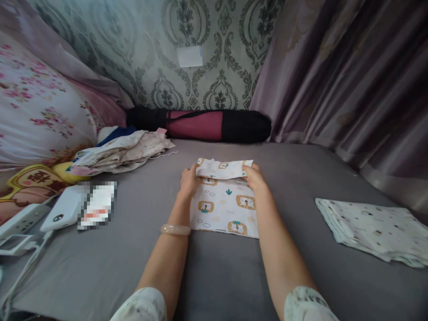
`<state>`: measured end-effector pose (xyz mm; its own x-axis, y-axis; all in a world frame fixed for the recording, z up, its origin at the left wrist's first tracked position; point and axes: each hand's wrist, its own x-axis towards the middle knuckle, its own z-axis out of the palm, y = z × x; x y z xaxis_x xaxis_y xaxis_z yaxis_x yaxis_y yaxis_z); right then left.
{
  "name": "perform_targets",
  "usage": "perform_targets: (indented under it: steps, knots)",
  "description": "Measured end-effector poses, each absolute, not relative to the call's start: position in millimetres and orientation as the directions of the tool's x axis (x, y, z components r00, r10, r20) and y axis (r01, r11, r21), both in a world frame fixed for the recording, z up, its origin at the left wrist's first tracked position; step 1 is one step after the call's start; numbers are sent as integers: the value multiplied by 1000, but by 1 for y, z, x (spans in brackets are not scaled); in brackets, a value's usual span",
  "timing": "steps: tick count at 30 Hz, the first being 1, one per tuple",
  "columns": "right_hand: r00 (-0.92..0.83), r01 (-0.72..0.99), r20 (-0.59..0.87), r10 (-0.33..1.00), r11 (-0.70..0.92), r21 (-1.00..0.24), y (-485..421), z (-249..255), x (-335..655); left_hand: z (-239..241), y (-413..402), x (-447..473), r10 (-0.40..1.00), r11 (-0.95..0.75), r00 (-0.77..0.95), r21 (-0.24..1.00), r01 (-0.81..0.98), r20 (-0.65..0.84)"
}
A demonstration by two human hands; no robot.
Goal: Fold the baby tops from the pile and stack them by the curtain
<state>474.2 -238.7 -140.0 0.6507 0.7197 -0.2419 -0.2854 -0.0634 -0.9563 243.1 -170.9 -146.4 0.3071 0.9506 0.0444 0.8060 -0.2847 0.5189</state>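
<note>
A white cloth (222, 207) printed with tan lion faces and green leaves lies flat on the grey bed sheet (220, 276). Its far edge is raised and turned over into a narrow flap. My left hand (190, 179) pinches the left end of that flap, thumb on top. At the right end, my right hand (254, 176) grips the flap the same way. Most fingers of both hands are hidden behind the fabric. A pale bangle (175, 229) circles my left wrist.
On the right lies a folded white patterned cloth (371, 227). Crumpled clothes (127, 151) are heaped at the back left, near a floral pillow (40, 107). A white power bank (65, 209) and power strip (25, 218) sit left. A black-and-maroon long bag (197, 125) lies along the wall.
</note>
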Motion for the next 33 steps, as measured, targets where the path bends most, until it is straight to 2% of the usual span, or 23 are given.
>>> perform_targets:
  steps: [4, 9, 11, 19, 26, 29, 31, 33]
  knots:
    - [688, 6, -82, 721, -119, -993, -242, -151, 485, -143, -174, 244, 940, -311, 341, 451, 836, 17]
    - [703, 331, 59, 709, -252, -909, -246, -155, 494, -145, -174, 245, 943, -308, 332, 344, 887, -10]
    - [708, 390, 72, 702, -303, -870, -246, -155, 497, -146, -174, 245, 943, -314, 332, 318, 894, -2]
    - [727, 421, 54, 684, -383, -823, -246, -160, 508, -144, -172, 244, 940, -320, 340, 304, 897, -15]
    - [682, 644, 200, 703, -448, -620, -255, -148, 493, -125, -161, 241, 927, -277, 330, 267, 923, -178]
    - [592, 766, 309, 744, -402, -501, -253, -142, 475, -114, -163, 250, 930, -337, 361, 236, 911, -66]
    - [479, 847, 341, 809, -324, -423, -249, -141, 457, -111, -166, 262, 871, -488, 486, 220, 845, 63]
    - [354, 904, 336, 873, -228, -361, -244, -142, 439, -114, -168, 275, 752, -659, 640, 180, 730, 158]
